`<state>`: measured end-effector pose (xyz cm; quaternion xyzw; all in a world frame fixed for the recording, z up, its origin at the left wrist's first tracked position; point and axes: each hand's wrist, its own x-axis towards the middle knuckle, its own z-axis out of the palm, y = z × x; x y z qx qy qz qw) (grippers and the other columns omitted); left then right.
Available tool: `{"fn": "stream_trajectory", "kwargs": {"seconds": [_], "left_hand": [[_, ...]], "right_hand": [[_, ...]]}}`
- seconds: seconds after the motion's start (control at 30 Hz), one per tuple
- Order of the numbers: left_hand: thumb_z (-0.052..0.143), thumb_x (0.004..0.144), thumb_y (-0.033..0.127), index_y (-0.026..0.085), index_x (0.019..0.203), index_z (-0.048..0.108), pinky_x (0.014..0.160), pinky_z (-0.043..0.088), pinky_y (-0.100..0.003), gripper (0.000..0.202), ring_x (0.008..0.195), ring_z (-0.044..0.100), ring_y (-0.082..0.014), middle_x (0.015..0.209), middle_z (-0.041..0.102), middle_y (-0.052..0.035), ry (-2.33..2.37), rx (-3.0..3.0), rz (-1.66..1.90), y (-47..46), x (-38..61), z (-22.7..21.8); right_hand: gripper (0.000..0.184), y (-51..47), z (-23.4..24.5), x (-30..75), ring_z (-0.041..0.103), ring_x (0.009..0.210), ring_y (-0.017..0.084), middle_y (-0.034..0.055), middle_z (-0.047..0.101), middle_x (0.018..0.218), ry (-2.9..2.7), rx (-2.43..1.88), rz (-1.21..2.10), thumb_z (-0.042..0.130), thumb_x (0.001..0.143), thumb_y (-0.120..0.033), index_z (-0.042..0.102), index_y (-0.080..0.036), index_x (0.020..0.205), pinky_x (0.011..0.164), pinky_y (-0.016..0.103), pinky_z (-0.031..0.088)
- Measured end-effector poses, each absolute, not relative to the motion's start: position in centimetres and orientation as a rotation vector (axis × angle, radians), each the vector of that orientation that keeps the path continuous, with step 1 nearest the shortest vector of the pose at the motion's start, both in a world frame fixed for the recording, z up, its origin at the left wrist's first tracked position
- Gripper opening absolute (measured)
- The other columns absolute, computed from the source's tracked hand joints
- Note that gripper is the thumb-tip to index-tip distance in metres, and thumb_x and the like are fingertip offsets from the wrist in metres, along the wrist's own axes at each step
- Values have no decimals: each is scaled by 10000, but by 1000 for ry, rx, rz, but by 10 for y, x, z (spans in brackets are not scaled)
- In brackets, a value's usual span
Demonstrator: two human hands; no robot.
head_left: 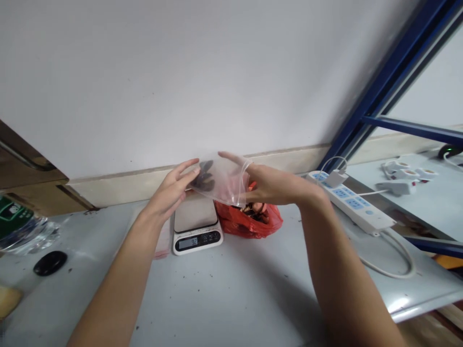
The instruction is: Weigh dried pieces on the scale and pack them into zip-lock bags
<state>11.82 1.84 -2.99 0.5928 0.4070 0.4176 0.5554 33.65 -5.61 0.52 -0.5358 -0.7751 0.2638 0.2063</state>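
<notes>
A clear plastic bag with several dark, flattish pieces in its left end is held up over a small kitchen scale. My left hand is closed on that left end, thumb and fingers around the dark pieces. At the mouth of the bag is my right hand, one finger stretched along its far side and the thumb low near the rim; part of its grip is hidden. The scale's display seems to read 92. Beside it, under my right hand, an open red plastic bag holds brownish dried pieces.
Flat clear bags with reddish edges lie left of the scale. A black oval object and a large clear bottle are further left. At right, a white power strip with a cable lies near a blue metal frame.
</notes>
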Motion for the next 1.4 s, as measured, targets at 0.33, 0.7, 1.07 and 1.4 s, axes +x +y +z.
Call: {"fn": "stream_trajectory", "kwargs": {"seconds": [0.33,0.7,1.07,1.4], "left_hand": [[881,637,377,169,1033,721,1003,520,-385,474,1127,668,-276,1095,752,-103,950,1487,1360,20,143,-44],[836,689,424,192,1044,711,942,554,-352,442,1079,680,-240,1125,736,-83,703,1791,1351,2,164,-43],[861,650,372,206,1242,609,944,568,-382,665,1018,701,-230,1108,728,-86,746,1766,1125,4,154,-41],[762,723,264,179,893,733,807,605,-342,192,795,730,-212,842,767,-48,832,1896,1069,5,160,-51]], "right_hand": [[301,-74,18,381,712,814,241,37,791,909,-2215,-2006,602,612,833,-487,809,-272,910,678,328,516],[215,-56,13,361,687,772,191,52,753,858,-1960,-1790,355,679,798,-270,753,-180,979,691,295,509],[286,-62,5,393,693,780,215,95,751,796,-1643,-1444,726,763,738,-426,717,-153,806,737,374,558],[343,-63,0,397,691,773,212,94,752,856,-1618,-1443,830,786,726,-460,713,-161,877,746,392,556]]}}
